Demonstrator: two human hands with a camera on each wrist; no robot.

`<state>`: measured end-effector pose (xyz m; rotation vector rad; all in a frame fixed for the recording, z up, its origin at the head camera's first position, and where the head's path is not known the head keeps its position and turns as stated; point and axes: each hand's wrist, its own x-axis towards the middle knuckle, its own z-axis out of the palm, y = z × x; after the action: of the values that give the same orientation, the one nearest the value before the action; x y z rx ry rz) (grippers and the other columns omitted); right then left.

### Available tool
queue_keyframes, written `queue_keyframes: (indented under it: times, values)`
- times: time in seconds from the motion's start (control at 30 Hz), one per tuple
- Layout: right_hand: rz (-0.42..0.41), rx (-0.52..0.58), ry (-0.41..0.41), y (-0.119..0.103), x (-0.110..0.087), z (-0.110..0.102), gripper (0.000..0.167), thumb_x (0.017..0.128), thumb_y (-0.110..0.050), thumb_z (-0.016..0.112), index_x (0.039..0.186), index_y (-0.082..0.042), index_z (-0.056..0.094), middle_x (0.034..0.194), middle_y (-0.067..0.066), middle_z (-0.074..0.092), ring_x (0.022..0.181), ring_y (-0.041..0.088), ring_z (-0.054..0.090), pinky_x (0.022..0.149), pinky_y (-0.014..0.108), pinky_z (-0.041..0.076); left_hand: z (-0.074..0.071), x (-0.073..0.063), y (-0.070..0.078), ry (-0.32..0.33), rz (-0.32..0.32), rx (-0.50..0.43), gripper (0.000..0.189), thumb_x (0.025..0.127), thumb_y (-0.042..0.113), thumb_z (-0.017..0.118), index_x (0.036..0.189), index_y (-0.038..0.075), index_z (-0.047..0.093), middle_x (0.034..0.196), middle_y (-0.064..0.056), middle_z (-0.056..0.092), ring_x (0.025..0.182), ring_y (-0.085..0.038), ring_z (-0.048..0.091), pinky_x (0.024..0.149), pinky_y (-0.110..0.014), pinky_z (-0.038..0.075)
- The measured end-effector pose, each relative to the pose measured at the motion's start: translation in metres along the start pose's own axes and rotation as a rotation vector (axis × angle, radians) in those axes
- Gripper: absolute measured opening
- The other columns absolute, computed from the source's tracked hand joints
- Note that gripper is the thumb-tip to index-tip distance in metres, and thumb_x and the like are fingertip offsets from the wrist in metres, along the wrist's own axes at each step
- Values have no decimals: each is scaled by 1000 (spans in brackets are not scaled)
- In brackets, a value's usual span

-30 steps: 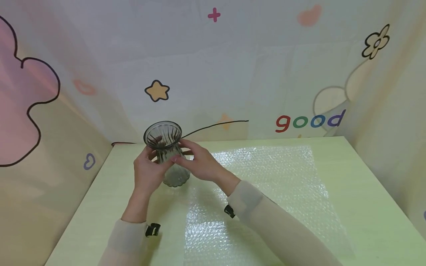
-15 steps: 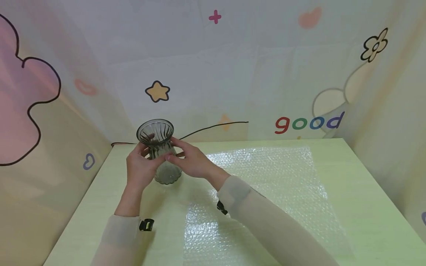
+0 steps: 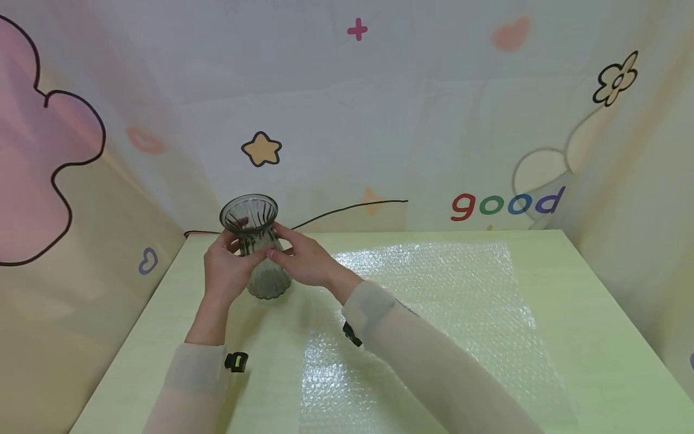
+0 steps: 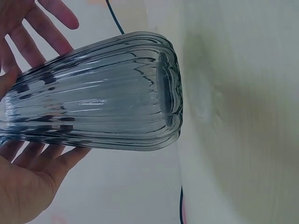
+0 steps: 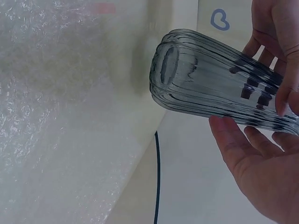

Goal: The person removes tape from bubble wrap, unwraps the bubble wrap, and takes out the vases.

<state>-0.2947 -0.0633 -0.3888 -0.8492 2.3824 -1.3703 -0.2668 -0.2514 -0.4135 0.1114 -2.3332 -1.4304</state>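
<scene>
A smoky grey, ribbed glass vase with a flared rim and scalloped base is held slightly tilted between both hands, toward the table's back left. My left hand grips its narrow neck from the left. From the right, my right hand grips the same neck, the two thumbs close together at the front. In the left wrist view the vase's base shows apart from the tabletop. The right wrist view shows fingers of the right hand along the glass and the left hand opposite.
A sheet of bubble wrap lies flat across the middle and right of the pale green table. Behind the table hangs a printed cloth backdrop, with more cloth at both sides.
Both hands have carried the vase to the left and slightly toward the back. Their grip on the neck looks the same. The bubble wrap stays where it was.
</scene>
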Motion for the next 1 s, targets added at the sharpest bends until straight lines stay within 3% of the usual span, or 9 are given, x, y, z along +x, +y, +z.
queue_keyframes:
  times: [0.2,0.43,0.67,1.0]
  values:
    - [-2,-29,-3,1,3,3,67,108,-34,52,167,-27,20,169,0,35,134,28,62,108,44,52,-1,4,-5,-3,-10,5,65,84,25,88,141,12,59,138,-14,65,130,-37,63,91,-43,57]
    - [8,-52,-9,-1,5,6,67,109,-34,49,168,-25,17,170,3,32,136,30,60,113,46,48,-1,8,-9,-6,-14,-5,66,85,24,87,142,10,57,141,-17,63,132,-40,61,97,-54,55]
    - [18,-75,-27,1,8,7,69,109,-36,49,168,-24,15,171,3,29,138,31,58,115,46,46,-2,11,-15,-37,-44,-10,71,84,29,88,145,13,54,145,-16,60,136,-40,58,98,-55,55]
    - [35,-95,-52,2,11,11,72,109,-35,50,168,-25,10,172,2,26,139,31,57,118,45,43,-4,12,-20,-70,-39,-21,75,87,28,85,150,11,48,150,-17,55,138,-40,56,100,-56,54]
